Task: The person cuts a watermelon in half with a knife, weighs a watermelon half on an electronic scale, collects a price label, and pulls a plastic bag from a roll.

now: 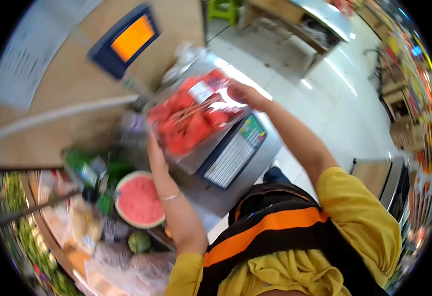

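A clear plastic package of cut watermelon (191,130) is held between both my hands above a weighing scale (233,153). It has a white label (200,92) and thin wooden sticks on top. My left hand (156,154) grips its near left side, the fingertips partly hidden by the package. On the far right end, my right hand (247,94) has its fingers curled round the edge. The scale's keypad faces me below the package. Its display (133,38) glows orange at the upper left.
A halved watermelon (140,200) lies left of my left forearm, with a small green round fruit (139,242) and bagged produce near it. Green bottles (85,167) are blurred behind. A desk (294,22) and green stool (222,11) stand across the tiled floor; stocked shelves line the right.
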`<act>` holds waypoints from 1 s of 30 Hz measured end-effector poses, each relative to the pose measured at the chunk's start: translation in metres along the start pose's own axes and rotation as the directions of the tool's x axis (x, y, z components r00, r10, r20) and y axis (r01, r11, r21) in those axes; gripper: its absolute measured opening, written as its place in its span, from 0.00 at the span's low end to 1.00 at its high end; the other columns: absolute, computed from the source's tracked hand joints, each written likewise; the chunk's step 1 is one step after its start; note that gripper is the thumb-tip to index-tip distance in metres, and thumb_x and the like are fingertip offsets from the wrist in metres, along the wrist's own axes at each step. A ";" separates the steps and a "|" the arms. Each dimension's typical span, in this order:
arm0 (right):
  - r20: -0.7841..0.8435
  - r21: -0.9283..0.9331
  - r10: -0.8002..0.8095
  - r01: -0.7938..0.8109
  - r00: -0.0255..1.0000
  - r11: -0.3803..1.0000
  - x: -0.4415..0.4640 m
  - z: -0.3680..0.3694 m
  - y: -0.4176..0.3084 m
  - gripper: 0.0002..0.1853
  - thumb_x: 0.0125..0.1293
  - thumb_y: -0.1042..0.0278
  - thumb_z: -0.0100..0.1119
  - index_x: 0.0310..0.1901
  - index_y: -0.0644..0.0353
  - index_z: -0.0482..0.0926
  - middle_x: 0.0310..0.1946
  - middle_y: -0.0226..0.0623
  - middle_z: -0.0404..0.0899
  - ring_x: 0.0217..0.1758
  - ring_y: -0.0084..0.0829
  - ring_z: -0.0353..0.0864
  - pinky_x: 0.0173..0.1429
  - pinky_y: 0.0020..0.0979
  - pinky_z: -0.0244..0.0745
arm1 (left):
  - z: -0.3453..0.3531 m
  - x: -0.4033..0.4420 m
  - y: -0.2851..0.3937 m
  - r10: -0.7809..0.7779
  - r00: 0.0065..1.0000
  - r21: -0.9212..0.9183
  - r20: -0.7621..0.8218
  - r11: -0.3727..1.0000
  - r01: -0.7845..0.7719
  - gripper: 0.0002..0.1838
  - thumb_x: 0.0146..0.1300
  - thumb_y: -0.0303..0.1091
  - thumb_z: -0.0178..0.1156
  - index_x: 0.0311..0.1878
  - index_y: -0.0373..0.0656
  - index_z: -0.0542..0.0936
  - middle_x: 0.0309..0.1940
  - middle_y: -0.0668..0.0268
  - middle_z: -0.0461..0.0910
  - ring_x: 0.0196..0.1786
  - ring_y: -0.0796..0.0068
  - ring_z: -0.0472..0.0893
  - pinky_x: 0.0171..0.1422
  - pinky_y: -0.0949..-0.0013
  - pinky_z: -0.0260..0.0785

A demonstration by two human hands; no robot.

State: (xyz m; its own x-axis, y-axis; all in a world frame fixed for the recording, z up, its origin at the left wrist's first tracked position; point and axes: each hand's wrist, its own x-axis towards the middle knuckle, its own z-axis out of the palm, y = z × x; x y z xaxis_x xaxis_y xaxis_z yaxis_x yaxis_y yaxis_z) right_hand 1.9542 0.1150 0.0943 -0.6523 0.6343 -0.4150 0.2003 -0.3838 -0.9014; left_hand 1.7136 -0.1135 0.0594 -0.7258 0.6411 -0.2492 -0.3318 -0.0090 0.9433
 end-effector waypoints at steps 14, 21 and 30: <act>0.044 0.603 -0.436 0.324 0.899 0.729 -0.119 -0.069 0.029 0.30 0.68 0.54 0.45 0.67 0.57 0.54 0.67 0.36 0.54 0.68 0.29 0.55 0.69 0.32 0.52 | 0.197 -0.121 -0.016 0.048 0.843 -0.043 0.536 0.999 -0.029 0.35 0.63 0.52 0.45 0.68 0.42 0.54 0.65 0.54 0.57 0.65 0.51 0.60 0.66 0.51 0.57; -0.288 0.570 -0.600 0.637 0.747 0.519 -0.355 -0.250 0.076 0.30 0.70 0.49 0.38 0.69 0.50 0.48 0.64 0.34 0.60 0.64 0.26 0.61 0.66 0.30 0.57 | 0.408 -0.266 -0.082 -0.136 0.492 0.060 0.860 0.984 0.168 0.34 0.64 0.51 0.43 0.67 0.40 0.54 0.65 0.53 0.57 0.65 0.52 0.61 0.66 0.52 0.56; -0.891 0.204 -0.249 0.824 0.379 0.528 -0.703 -0.393 0.170 0.36 0.67 0.42 0.40 0.69 0.53 0.47 0.68 0.38 0.52 0.70 0.33 0.53 0.68 0.35 0.55 | 0.638 -0.475 -0.170 -0.302 -0.327 0.392 0.895 0.883 0.257 0.32 0.65 0.50 0.40 0.67 0.39 0.54 0.64 0.51 0.58 0.64 0.52 0.62 0.67 0.53 0.56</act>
State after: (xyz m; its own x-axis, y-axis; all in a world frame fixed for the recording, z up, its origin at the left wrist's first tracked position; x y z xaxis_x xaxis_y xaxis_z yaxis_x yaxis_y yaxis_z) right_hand 2.7339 -0.1318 0.1844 0.3543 0.9341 -0.0432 -0.5808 0.1836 -0.7931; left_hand 2.4991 0.0737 0.1577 0.8773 0.4799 -0.0073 -0.2432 0.4575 0.8553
